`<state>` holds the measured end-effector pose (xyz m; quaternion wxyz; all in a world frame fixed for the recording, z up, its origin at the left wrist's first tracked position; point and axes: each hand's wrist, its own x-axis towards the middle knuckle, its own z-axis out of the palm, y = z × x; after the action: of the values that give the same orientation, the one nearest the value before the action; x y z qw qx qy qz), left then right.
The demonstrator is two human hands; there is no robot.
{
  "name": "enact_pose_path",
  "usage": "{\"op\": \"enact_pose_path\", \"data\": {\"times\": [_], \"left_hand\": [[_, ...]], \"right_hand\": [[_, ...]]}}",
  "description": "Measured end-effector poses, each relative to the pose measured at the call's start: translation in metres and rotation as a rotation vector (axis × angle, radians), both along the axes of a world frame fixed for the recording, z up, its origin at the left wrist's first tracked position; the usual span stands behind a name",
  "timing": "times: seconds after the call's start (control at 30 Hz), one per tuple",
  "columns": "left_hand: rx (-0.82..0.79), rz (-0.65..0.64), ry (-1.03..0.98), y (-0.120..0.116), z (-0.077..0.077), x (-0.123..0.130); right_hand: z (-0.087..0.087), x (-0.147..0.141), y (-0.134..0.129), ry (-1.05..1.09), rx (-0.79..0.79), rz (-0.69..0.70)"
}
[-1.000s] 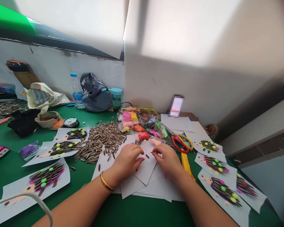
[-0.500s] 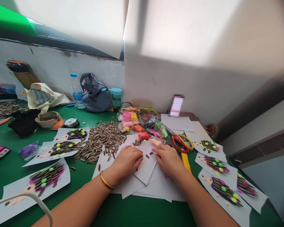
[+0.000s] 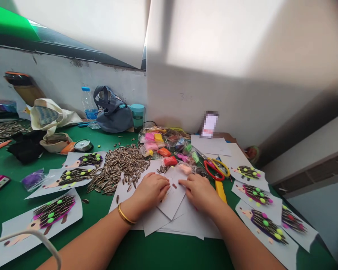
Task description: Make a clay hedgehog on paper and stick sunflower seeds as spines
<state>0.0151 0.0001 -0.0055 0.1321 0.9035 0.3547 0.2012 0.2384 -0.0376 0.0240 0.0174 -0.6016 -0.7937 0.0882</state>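
A small white sheet of paper (image 3: 173, 208) with faint pencil lines lies between my hands. My left hand (image 3: 153, 189), with a gold bangle at the wrist, holds down its left side; the fingers are bent and close together. Just beneath that thumb a peach-coloured bit shows, partly hidden. A small brown oval piece (image 3: 174, 186), like modelling clay, rests on the sheet. To its right, the outstretched index finger of my right hand (image 3: 199, 190) touches the sheet's upper right, its tip over a spot I cannot see. More white sheets (image 3: 191, 225) lie underneath.
Striped sunflower seeds (image 3: 115, 168) are heaped at left. Behind are bagged coloured clay packs (image 3: 169, 161), scissors (image 3: 214, 168) and a yellow-handled cutter (image 3: 221, 191). Hedgehog pictures (image 3: 55, 212) flank both sides. A bottle (image 3: 90, 112), bag (image 3: 114, 116) and phone (image 3: 210, 125) stand behind.
My right index fingertip has come down over the second small brown piece, which is now out of sight. The left hand has stayed on the sheet. The view has shifted slightly.
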Motion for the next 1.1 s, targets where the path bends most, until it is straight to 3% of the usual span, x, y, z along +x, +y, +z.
{"op": "enact_pose_path", "data": {"times": [1.1], "left_hand": [[-0.029, 0.01, 0.017, -0.0006, 0.0013, -0.0005]], "right_hand": [[0.0065, 0.0007, -0.0065, -0.055, 0.001, 0.026]]}}
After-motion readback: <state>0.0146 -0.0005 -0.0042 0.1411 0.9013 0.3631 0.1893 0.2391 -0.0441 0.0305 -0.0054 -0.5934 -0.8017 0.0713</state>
